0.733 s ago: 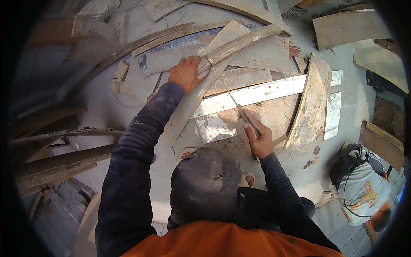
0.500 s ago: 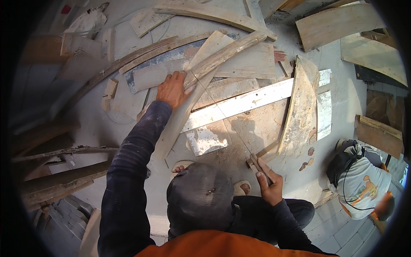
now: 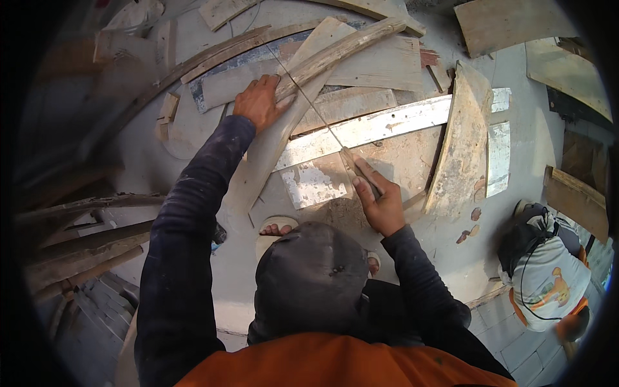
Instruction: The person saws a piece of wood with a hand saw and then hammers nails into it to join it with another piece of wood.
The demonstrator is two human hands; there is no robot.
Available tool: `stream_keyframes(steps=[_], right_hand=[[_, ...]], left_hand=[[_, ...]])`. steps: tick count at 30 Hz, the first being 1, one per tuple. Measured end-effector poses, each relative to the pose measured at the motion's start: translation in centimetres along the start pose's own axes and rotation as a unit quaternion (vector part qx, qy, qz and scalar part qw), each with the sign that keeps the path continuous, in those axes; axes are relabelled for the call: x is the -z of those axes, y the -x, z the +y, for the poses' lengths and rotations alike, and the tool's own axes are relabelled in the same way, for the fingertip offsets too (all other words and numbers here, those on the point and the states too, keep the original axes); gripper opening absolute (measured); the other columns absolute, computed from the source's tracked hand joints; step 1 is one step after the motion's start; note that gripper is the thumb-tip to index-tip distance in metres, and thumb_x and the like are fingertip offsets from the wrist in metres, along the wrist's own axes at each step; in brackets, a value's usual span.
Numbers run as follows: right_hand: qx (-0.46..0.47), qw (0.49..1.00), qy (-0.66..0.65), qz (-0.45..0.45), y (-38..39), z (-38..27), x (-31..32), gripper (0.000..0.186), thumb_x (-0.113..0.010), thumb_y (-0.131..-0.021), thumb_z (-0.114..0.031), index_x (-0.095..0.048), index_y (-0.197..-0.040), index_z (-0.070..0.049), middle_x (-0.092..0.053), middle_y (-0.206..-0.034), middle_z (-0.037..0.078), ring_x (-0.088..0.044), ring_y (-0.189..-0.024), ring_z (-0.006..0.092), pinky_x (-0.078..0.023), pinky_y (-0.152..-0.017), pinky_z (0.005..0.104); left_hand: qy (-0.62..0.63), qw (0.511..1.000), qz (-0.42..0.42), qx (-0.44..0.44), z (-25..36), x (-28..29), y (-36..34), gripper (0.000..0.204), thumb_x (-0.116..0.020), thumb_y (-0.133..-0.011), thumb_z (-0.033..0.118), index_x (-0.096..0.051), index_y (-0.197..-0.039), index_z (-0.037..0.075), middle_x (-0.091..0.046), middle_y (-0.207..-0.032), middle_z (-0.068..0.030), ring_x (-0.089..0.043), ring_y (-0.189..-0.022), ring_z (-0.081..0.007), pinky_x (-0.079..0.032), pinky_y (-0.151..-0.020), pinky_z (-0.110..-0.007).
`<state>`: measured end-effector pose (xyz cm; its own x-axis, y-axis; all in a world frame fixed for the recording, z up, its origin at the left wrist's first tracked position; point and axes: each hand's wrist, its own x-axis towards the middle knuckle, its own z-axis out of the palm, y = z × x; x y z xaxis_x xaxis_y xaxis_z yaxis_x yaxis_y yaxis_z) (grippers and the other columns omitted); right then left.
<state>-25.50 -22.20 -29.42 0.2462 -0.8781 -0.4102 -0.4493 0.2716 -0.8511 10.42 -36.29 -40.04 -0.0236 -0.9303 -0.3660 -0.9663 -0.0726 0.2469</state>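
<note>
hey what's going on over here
A person's left hand holds the lower end of a long, rounded brown wooden strip, which lies across a pale flat board. The right hand grips the wooden handle of what looks like a thin, dark-bladed saw. Its blade crosses the strip just beside the left hand; how deep any cut goes isn't visible.

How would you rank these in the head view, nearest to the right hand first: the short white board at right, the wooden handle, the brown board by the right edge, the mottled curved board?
1. Wooden handle: in the right hand.
2. Mottled curved board: right of the hand.
3. Short white board: just right of the mottled one.
4. Brown board: farthest right.
</note>
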Motion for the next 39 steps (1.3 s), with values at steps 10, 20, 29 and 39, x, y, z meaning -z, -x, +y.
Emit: stream_keyframes(steps=[10, 20, 29, 39], right_hand=[[0.023, 0.999, -0.031, -0.019, -4.5, 0.6, -1.7, 0.042, -0.070, -0.106, -0.017, -0.068, -0.147, -0.007, -0.075, -0.135, 0.022, -0.072, -0.129, 0.0296, -0.052, -0.110, 0.0376], [-0.052, 0.996, -0.073, -0.019, -3.3, 0.0, -0.4, 0.043, -0.068, -0.108, -0.019, -0.067, -0.147, -0.001, -0.072, -0.140, 0.023, -0.065, -0.138, 0.0296, -0.047, -0.118, 0.0394], [-0.048, 0.998, -0.031, 0.012, -0.7, 0.2, 0.5, 0.045, -0.070, -0.107, -0.023, -0.067, -0.148, -0.004, -0.073, -0.139, 0.022, -0.067, -0.135, 0.0285, -0.049, -0.114, 0.0378], [-0.031, 0.999, -0.031, 0.010, 1.0, 0.8, 0.6, 0.043, -0.069, -0.108, -0.019, -0.066, -0.147, -0.001, -0.072, -0.141, 0.022, -0.067, -0.135, 0.0299, -0.049, -0.115, 0.0395]], left_hand=[[-0.009, 1.000, -0.003, 0.006, -0.1, 0.6, -0.7, 0.069, -0.069, -0.099, 0.052, -0.058, -0.148, 0.005, -0.064, -0.140, -0.0188, -0.063, -0.129, -0.0382, -0.053, -0.106, -0.052], [-0.017, 1.000, 0.002, 0.011, 0.1, 0.3, -1.0, 0.071, -0.069, -0.099, 0.052, -0.056, -0.150, 0.004, -0.063, -0.140, -0.0176, -0.063, -0.130, -0.0365, -0.053, -0.107, -0.052], [-0.015, 1.000, 0.022, 0.009, 0.4, -0.4, -0.7, 0.071, -0.069, -0.100, 0.050, -0.054, -0.153, 0.005, -0.062, -0.138, -0.0173, -0.060, -0.131, -0.0366, -0.053, -0.108, -0.051], [-0.004, 0.999, 0.052, -0.013, -0.1, -1.2, -0.8, 0.070, -0.069, -0.100, 0.049, -0.054, -0.151, 0.004, -0.061, -0.140, -0.0179, -0.060, -0.131, -0.0377, -0.052, -0.108, -0.052]])
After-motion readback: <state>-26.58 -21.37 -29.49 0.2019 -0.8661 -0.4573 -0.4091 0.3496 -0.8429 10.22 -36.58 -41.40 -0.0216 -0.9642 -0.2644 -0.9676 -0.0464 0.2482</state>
